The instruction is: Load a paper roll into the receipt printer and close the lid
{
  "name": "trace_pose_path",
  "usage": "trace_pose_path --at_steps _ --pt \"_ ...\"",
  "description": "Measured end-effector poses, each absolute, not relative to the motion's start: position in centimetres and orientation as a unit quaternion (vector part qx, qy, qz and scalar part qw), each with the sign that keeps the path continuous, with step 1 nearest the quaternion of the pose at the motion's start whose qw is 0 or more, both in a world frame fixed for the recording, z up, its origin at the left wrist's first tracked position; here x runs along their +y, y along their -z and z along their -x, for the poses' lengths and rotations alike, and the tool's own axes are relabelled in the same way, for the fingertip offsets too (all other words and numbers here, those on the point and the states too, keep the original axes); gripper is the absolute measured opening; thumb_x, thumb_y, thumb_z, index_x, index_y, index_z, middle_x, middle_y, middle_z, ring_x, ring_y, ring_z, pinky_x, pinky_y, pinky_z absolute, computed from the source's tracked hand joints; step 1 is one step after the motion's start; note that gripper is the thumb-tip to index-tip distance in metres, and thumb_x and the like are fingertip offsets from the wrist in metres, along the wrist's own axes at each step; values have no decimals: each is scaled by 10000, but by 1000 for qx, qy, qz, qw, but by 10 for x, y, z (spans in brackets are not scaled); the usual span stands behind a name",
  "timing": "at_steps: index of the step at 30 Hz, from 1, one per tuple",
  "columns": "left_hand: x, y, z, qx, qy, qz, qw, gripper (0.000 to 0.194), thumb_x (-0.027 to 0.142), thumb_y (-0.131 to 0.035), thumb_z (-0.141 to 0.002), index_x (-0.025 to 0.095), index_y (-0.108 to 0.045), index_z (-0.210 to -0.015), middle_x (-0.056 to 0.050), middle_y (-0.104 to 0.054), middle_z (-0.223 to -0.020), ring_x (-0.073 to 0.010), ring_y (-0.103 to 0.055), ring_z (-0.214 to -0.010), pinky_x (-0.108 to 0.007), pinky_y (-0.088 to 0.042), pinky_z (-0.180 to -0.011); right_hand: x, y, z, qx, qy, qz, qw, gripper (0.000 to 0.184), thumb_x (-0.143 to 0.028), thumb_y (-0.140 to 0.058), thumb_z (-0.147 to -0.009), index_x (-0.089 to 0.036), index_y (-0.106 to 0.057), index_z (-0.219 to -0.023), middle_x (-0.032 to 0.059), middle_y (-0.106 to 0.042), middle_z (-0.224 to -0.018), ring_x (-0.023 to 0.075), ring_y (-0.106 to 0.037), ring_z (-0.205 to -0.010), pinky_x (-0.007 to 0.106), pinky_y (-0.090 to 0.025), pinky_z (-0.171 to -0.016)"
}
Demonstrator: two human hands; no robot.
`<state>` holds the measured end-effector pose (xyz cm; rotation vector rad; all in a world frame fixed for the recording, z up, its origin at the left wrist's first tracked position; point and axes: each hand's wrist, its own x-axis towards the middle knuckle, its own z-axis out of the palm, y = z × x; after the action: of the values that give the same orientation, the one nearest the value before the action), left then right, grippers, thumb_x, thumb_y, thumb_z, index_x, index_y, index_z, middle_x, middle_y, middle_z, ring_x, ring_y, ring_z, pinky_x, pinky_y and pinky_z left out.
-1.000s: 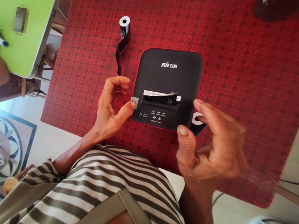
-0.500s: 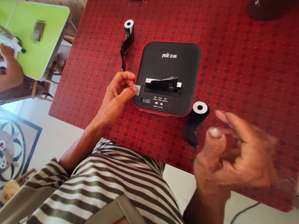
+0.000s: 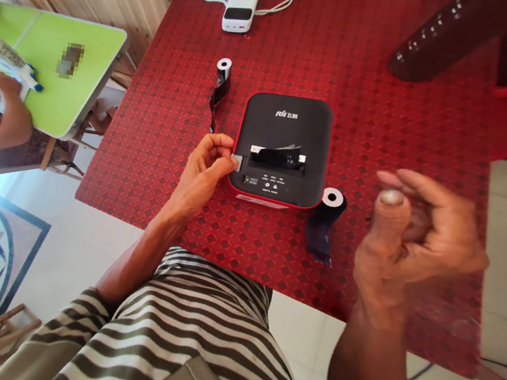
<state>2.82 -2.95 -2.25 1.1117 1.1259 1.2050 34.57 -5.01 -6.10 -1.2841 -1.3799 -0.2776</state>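
Observation:
A black printer (image 3: pixel 287 131) with a red lower edge lies flat on the red patterned table. A black strip (image 3: pixel 279 154) sticks up out of its slot. My left hand (image 3: pixel 203 172) is at the printer's near left corner, its thumb on a small grey latch (image 3: pixel 237 162) and its fingers curled against the side. Right of the printer stands a roll of black ribbon (image 3: pixel 326 218) on a white core, its loose end trailing towards me. My right hand (image 3: pixel 425 238) hovers over the table's right part, fingers loosely curled, thumb apart, nothing in it.
Beyond the printer's left side is a smaller black roll (image 3: pixel 223 74) with a loose tail. A white power bank (image 3: pixel 242 3) with cables lies at the back. A dark brown object (image 3: pixel 434 42) stands far right. At a green table (image 3: pixel 87 78) on the left, another person's arms show.
My view has tilted, showing more of the table's far side. My right hand has moved right, away from the ribbon roll. My left hand keeps its place on the latch.

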Motion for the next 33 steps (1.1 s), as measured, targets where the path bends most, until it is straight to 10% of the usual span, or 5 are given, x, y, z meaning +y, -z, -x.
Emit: trace_pose_path --at_steps 14,27,33 --pt "-24 -7 -42 517 -545 -325 575 253 92 -841 -908 259 -685 -1015 62 -689 -840 -113 -618 -733 -231 -490 -707 -40 38 -339 -612 37 522 594 522 -630 -661 -1262 -197 -943 -1339 148 -997 -1111 309 -988 -978 399 -722 -815" --pt "-30 1 -31 479 -530 -369 594 416 355 -1005 -785 258 -717 -1070 64 -686 -878 -121 -680 -813 -253 -565 -801 -47 23 -332 -652 5 557 514 209 -387 -769 -1149 -304 -961 -1156 91 -998 -1082 294 -927 -903 455 -739 -897" --pt "-25 13 -30 464 -551 -399 568 414 400 -1001 -791 259 -731 -1071 65 -643 -873 -116 -609 -788 -251 -530 -782 -21 -35 -326 -809 -10 423 408 271 -240 -724 -1274 -325 -954 -1388 70 -1011 -1335 293 -959 -1207 477 -744 -1114"
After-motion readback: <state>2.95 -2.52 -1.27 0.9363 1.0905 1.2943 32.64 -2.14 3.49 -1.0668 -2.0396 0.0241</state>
